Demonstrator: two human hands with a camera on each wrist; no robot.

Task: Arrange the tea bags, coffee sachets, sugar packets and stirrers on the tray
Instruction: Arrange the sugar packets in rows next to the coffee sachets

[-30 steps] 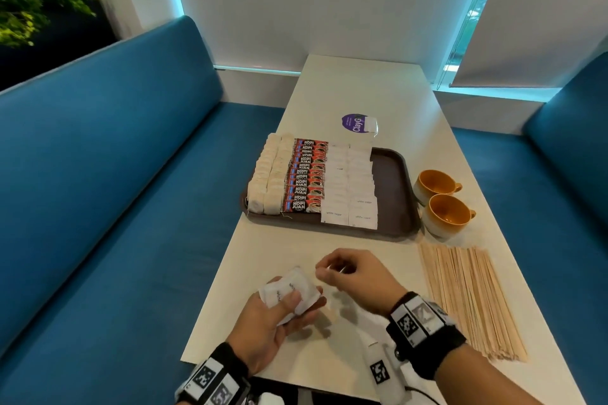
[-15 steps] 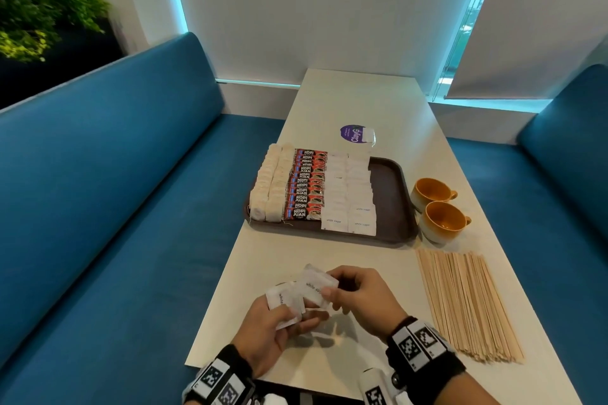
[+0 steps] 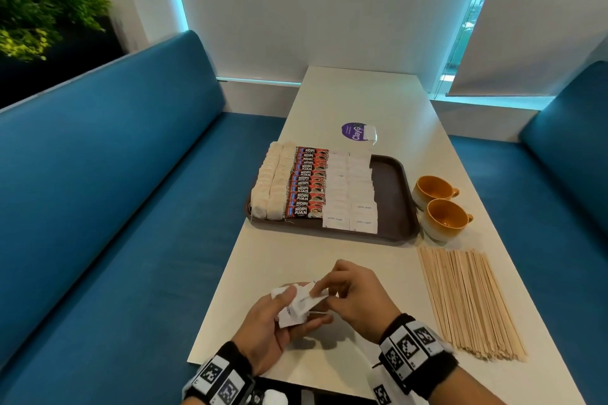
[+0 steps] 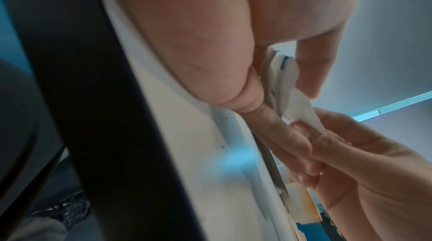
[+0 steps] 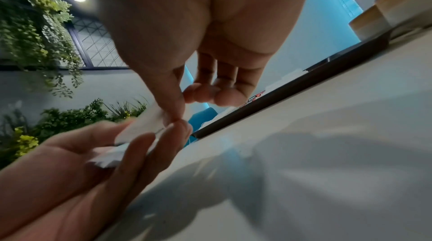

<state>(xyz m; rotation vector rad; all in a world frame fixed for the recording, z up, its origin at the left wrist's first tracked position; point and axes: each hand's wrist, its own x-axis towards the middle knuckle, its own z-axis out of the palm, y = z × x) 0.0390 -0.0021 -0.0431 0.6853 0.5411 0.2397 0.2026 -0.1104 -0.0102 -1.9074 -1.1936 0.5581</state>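
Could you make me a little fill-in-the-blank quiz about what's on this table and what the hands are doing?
1. Both hands are holding white ____ packets above the table.
2. The wooden stirrers lie on the ____, not on the tray.
3. Beside the tray stand ____ orange cups.
4. On the tray, the coffee sachets sit between the tea bags and the ____ packets.

Missing words: sugar; table; two; sugar

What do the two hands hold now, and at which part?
Left hand holds sugar packets in its palm; right hand pinches the top packet's edge.
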